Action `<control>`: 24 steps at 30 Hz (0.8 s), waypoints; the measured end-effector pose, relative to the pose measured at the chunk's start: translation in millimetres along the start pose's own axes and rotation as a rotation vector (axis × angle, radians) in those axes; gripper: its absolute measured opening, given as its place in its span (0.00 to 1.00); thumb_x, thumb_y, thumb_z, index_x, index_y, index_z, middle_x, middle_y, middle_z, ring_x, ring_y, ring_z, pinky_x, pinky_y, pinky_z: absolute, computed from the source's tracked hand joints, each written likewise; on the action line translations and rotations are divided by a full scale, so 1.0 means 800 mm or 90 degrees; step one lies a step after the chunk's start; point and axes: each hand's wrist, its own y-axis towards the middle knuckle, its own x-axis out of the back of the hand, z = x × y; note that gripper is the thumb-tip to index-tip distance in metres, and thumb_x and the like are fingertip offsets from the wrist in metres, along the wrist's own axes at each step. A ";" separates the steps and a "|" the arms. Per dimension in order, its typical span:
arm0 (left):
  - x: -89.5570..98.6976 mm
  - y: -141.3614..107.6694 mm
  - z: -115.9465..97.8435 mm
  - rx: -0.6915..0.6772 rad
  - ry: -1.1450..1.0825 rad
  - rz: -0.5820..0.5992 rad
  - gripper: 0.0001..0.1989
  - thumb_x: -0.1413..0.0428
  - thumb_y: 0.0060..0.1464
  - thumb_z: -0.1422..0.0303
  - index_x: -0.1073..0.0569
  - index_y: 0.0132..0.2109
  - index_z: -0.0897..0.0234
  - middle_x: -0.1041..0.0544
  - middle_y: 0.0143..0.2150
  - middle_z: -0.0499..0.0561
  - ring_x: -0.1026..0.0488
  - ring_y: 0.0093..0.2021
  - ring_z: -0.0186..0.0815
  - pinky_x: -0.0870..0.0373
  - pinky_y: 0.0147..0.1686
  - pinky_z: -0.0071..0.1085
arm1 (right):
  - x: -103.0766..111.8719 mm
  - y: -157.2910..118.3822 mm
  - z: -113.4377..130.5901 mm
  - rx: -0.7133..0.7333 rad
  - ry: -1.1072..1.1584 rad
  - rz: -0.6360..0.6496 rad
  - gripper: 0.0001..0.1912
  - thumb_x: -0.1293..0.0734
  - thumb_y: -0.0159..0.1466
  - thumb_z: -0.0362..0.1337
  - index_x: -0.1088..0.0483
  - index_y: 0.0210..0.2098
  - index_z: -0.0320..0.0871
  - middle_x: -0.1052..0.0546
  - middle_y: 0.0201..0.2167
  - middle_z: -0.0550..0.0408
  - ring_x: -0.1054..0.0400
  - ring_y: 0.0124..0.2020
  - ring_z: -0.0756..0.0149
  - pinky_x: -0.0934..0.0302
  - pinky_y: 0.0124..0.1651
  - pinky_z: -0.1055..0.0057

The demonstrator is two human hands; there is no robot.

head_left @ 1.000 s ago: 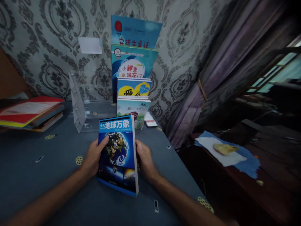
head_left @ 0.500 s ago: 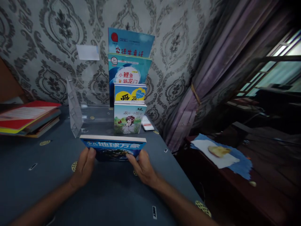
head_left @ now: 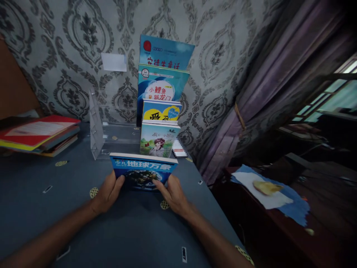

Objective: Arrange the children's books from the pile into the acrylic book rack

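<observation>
A blue book (head_left: 143, 173) with a globe on its cover is held above the table, its front tilted up towards me. My left hand (head_left: 110, 190) grips its left side, thumb on the cover. On the right side my right hand (head_left: 174, 191) is closed the same way, thumb across the cover's lower part. Just beyond it stands a clear tiered book rack (head_left: 96, 126). Its right side bears several upright books in steps: a green-covered book (head_left: 156, 139) in front, a yellow and blue book (head_left: 160, 111), a teal book (head_left: 164, 82) and a tall blue book (head_left: 167, 52).
A stack of books and folders (head_left: 41, 130) lies at the left of the grey-blue table (head_left: 83, 230). Past the table's right edge, a blue cloth (head_left: 298, 208) and a yellowish item (head_left: 266, 187) lie on a dark red surface. A tied curtain (head_left: 223, 141) hangs beside the patterned wall.
The blue book's cover has tipped up, showing more of the globe. Both hands remain on it. The whole view has shifted slightly, with the surroundings now further right.
</observation>
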 end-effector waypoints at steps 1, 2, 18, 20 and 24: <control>0.001 0.003 -0.001 -0.021 0.034 0.011 0.13 0.38 0.51 0.55 0.31 0.30 0.56 0.29 0.27 0.48 0.29 0.39 0.45 0.32 0.52 0.35 | 0.003 0.003 -0.002 -0.004 -0.015 0.013 0.11 0.30 0.64 0.46 0.30 0.29 0.48 0.27 0.25 0.57 0.32 0.30 0.60 0.38 0.39 0.65; 0.002 0.006 -0.002 -0.051 0.079 0.023 0.13 0.39 0.53 0.55 0.30 0.30 0.56 0.28 0.26 0.48 0.29 0.36 0.44 0.31 0.49 0.35 | 0.005 0.006 -0.005 -0.010 -0.024 0.027 0.11 0.30 0.64 0.46 0.30 0.30 0.47 0.27 0.23 0.58 0.33 0.28 0.61 0.38 0.38 0.66; -0.003 0.008 0.003 -0.092 0.156 0.013 0.09 0.46 0.61 0.59 0.32 0.42 0.59 0.34 0.26 0.45 0.35 0.28 0.39 0.36 0.39 0.35 | 0.007 0.024 0.018 -0.139 0.180 0.057 0.19 0.25 0.57 0.48 0.26 0.43 0.46 0.26 0.29 0.57 0.33 0.24 0.68 0.33 0.24 0.72; -0.003 0.007 -0.001 -0.110 0.189 0.023 0.08 0.49 0.63 0.60 0.34 0.41 0.59 0.34 0.27 0.45 0.35 0.28 0.38 0.37 0.36 0.34 | 0.006 0.023 0.017 -0.143 0.177 0.047 0.18 0.27 0.59 0.48 0.26 0.45 0.46 0.27 0.28 0.58 0.33 0.23 0.68 0.34 0.25 0.71; -0.003 0.007 -0.006 -0.129 0.209 0.019 0.07 0.51 0.64 0.61 0.34 0.42 0.59 0.33 0.29 0.46 0.34 0.29 0.38 0.36 0.36 0.34 | 0.004 0.022 0.009 -0.149 0.179 0.031 0.18 0.28 0.59 0.49 0.26 0.43 0.46 0.29 0.25 0.60 0.33 0.21 0.68 0.35 0.24 0.70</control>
